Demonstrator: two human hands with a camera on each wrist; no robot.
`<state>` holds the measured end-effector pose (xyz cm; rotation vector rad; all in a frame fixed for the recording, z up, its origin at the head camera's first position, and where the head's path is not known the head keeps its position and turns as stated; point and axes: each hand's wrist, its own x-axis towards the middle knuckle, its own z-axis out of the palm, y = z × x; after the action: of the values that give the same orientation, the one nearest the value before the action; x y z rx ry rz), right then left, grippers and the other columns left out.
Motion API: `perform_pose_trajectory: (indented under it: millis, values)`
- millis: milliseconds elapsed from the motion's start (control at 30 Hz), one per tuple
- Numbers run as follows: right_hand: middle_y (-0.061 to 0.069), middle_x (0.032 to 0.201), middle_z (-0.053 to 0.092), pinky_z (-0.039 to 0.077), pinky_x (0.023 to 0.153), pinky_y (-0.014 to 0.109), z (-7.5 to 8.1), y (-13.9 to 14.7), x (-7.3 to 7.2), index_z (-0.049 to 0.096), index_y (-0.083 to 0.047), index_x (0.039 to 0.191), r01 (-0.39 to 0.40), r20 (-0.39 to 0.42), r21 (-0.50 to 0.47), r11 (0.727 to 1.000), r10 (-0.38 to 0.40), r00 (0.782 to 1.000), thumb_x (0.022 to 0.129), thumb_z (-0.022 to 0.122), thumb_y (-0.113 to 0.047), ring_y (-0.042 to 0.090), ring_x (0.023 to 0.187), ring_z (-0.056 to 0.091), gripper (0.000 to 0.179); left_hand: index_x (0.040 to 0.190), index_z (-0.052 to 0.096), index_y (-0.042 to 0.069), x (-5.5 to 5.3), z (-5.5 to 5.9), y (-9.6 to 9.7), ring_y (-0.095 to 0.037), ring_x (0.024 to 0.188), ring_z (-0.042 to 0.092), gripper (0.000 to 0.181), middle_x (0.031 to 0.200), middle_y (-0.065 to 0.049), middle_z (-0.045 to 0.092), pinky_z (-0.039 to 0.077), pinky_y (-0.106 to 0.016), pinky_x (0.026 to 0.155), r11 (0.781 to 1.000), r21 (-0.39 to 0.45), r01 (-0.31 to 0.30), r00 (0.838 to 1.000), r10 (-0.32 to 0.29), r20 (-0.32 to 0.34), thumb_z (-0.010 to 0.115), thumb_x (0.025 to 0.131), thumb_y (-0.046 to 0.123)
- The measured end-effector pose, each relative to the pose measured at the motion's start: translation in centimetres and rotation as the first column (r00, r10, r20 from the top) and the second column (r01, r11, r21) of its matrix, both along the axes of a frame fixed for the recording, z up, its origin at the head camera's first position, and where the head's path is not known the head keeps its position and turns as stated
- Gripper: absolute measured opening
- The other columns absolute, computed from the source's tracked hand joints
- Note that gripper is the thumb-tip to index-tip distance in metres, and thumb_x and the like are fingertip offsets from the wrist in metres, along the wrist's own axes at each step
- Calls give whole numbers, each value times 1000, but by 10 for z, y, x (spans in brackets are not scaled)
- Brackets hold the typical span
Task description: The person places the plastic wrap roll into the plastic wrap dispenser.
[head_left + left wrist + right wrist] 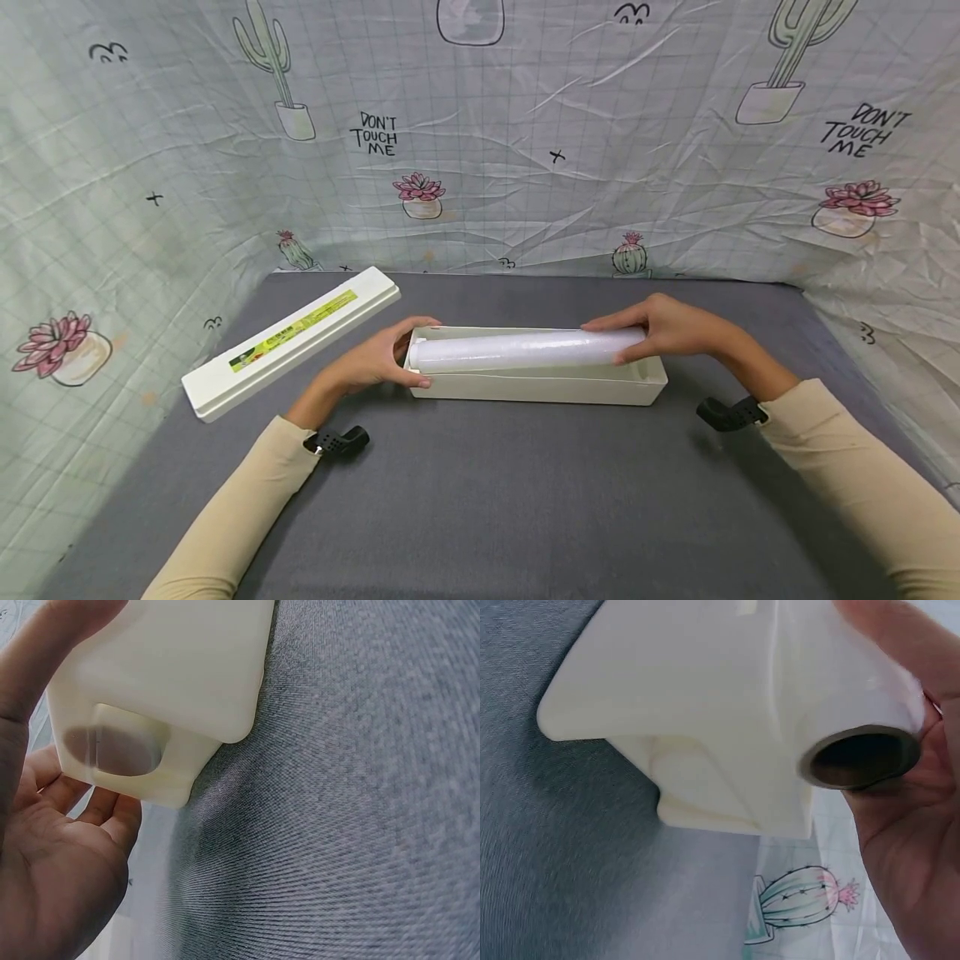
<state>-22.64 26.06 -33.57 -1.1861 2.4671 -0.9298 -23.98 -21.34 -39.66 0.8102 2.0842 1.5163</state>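
Observation:
A long off-white box (pixel 536 389) lies lengthwise on the grey table. Inside it is a roll of cling film (pixel 525 348), its left end down in the box and its right end raised near the rim. My left hand (pixel 375 358) holds the left end of the box, thumb at the front and fingers behind. In the left wrist view, the box's end wall (pixel 172 667) has a rounded recess. My right hand (pixel 667 327) grips the right end of the roll between thumb and fingers. The right wrist view shows the roll's hollow core (pixel 859 757) above the box end.
A white lid (pixel 247 385) with a yellow-green label lies slanted on the table (pixel 480 492), left of and behind the box. Patterned cloth (pixel 487 108) with cactus drawings hangs behind and along the sides. Black straps (pixel 337 442) are on both wrists.

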Motion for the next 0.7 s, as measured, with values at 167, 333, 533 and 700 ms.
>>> perform_pose_trajectory:
  millis: [167, 333, 533, 700]
  values:
    - [6, 135, 66, 52, 79, 25, 8, -5, -4, 63, -11, 140, -16, 74, 80, 997, 11, 997, 86, 83, -29, 4, 103, 64, 60, 150, 41, 9, 0, 0, 0, -31, 123, 51, 87, 142, -17, 47, 51, -35, 92, 1000, -2, 2, 1000, -2, 0, 87, 76, 0]
    - [9, 135, 65, 53, 85, 28, 13, -9, -7, 62, -10, 141, -41, 105, 125, 991, 28, 994, 87, 82, -28, 12, 111, 66, 60, 149, 42, 9, 0, 0, 0, -31, 123, 52, 86, 142, -16, 48, 51, -36, 93, 1000, -8, -5, 1000, 5, -8, 87, 76, 0]
    - [12, 137, 62, 53, 92, 33, 8, -12, -11, 59, -10, 143, -70, 124, 194, 979, 46, 991, 87, 80, -30, 22, 119, 64, 63, 151, 40, 9, 0, 1, -1, -32, 126, 50, 86, 144, -18, 46, 51, -36, 94, 1000, -30, 5, 1000, -6, -11, 87, 78, 3]
    - [10, 141, 59, 51, 96, 32, 2, -14, -11, 58, -9, 143, -87, 156, 207, 974, 54, 986, 87, 80, -29, 25, 126, 60, 63, 151, 40, 10, -1, 2, 0, -32, 126, 49, 87, 144, -18, 46, 50, -34, 94, 999, -36, 10, 1000, -10, -8, 87, 78, 5]
